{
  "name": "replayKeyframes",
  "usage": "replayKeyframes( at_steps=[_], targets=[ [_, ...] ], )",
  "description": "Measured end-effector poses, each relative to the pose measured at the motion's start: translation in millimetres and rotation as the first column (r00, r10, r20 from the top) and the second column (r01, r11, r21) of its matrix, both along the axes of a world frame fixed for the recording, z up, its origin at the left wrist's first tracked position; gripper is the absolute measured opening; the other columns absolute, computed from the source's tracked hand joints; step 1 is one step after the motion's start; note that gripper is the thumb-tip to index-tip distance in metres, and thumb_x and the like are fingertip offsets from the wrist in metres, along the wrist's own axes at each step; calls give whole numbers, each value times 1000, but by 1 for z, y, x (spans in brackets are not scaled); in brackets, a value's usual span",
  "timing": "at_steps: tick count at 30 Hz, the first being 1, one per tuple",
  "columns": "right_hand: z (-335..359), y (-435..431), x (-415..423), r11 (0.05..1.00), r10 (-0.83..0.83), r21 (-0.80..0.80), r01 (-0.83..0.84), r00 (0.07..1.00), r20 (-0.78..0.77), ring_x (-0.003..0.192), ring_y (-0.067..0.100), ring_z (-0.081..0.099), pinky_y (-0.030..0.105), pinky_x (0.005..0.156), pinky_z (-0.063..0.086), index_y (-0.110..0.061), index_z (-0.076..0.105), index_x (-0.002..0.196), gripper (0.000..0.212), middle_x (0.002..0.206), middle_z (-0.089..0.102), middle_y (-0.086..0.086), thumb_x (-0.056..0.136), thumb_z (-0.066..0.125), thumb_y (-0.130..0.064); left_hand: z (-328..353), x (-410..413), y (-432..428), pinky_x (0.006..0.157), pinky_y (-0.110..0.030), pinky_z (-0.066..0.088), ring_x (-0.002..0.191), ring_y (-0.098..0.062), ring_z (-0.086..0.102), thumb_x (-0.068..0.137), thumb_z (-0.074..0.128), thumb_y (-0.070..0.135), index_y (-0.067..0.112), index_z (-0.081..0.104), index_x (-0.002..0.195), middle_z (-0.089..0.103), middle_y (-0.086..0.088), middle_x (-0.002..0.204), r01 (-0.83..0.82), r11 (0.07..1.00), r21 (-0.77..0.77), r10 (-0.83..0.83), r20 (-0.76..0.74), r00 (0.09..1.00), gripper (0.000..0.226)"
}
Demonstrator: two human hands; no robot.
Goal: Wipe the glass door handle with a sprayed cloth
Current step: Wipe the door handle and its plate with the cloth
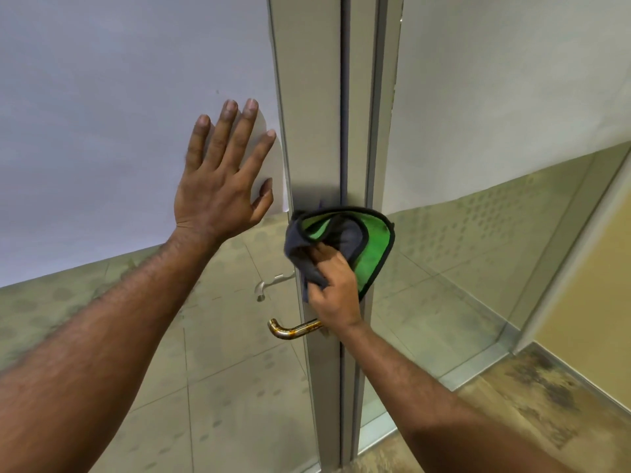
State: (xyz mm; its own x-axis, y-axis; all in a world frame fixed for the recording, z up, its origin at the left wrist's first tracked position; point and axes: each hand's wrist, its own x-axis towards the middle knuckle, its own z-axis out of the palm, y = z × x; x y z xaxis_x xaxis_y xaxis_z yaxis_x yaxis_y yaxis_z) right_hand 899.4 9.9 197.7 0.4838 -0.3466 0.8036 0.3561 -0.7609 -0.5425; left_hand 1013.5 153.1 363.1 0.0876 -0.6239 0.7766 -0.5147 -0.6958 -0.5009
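Two hands up | left hand (215, 186) flat, fingers spread, on frosted glass left of door frame (314, 131) | right hand (333, 288) clutching green-grey microfibre cloth (345, 240) against frame | lever handle (293, 331) just below cloth

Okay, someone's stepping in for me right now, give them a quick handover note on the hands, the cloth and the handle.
Left hand: open, flat against the frosted glass door, bracing it.
Right hand: gripping the bunched green and grey cloth, pressed on the metal door frame just above the handle.
Handle: bare of cloth and shows brownish stains, so it does not look wiped.
Left: bring the cloth down and wipe the handle along its full length, bend included. No spray bottle in view.
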Motion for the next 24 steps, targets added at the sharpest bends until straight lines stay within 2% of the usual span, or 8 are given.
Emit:
replayKeyframes(
  at_steps=[3,7,9,14,17,20,22,24],
  targets=[
    [-24,-2,-3,997,-38,-77,31,995,-90,106,27,61,39,94,52,1,68,110,43,110,68,13,69,60,10,0,1,1,124,-53,5,154,-37,3,101,37,45,18,19,162,5,-17,168,-2,1000,4,2,-7,1000,69],
    [-35,-4,-4,971,-159,172,167,986,-57,105,27,62,45,90,52,-2,66,109,29,109,67,11,80,61,0,0,1,0,123,-52,2,154,-36,4,101,37,45,17,20,161,6,-17,168,-4,1000,-4,4,-8,1000,69],
    [-25,-5,1,971,-158,176,165,986,-52,103,30,62,48,89,52,-1,67,102,22,106,67,13,81,62,3,0,0,0,123,-52,4,154,-37,5,100,38,44,17,22,161,7,-18,168,3,1000,-9,-3,-8,1000,68],
    [-32,-2,-10,952,-25,-302,-37,979,-201,111,25,61,37,108,46,-1,70,110,49,113,71,15,62,61,7,0,1,1,124,-53,5,154,-37,4,100,38,44,17,20,161,5,-17,168,4,1000,-4,-4,-16,1000,68],
    [-41,-3,-14,988,-95,-136,70,978,-184,87,18,59,38,79,56,-9,66,93,35,89,69,12,63,60,7,0,1,1,123,-52,4,154,-37,5,100,38,44,17,20,161,7,-17,168,2,1000,-8,-2,-5,1000,69],
    [-33,-9,-7,972,-174,153,179,984,-48,88,24,62,38,80,54,-4,66,97,20,93,69,14,79,63,3,1,1,0,123,-52,2,154,-37,6,100,39,45,17,21,161,8,-18,168,3,1000,-7,-3,-11,1000,70],
    [-22,-12,-5,974,-162,157,164,986,-27,92,28,64,36,83,55,-1,67,94,12,99,68,14,83,63,1,1,2,-1,123,-52,2,154,-37,6,100,39,45,17,20,161,8,-18,168,2,1000,-4,-2,-13,1000,69],
    [-16,-12,-4,995,-99,3,99,994,-48,102,28,61,34,93,52,0,67,97,20,107,67,14,78,65,5,0,2,-1,123,-53,5,154,-38,7,100,38,45,17,21,161,8,-18,167,1,1000,-4,-1,-3,1000,69]
  ],
)
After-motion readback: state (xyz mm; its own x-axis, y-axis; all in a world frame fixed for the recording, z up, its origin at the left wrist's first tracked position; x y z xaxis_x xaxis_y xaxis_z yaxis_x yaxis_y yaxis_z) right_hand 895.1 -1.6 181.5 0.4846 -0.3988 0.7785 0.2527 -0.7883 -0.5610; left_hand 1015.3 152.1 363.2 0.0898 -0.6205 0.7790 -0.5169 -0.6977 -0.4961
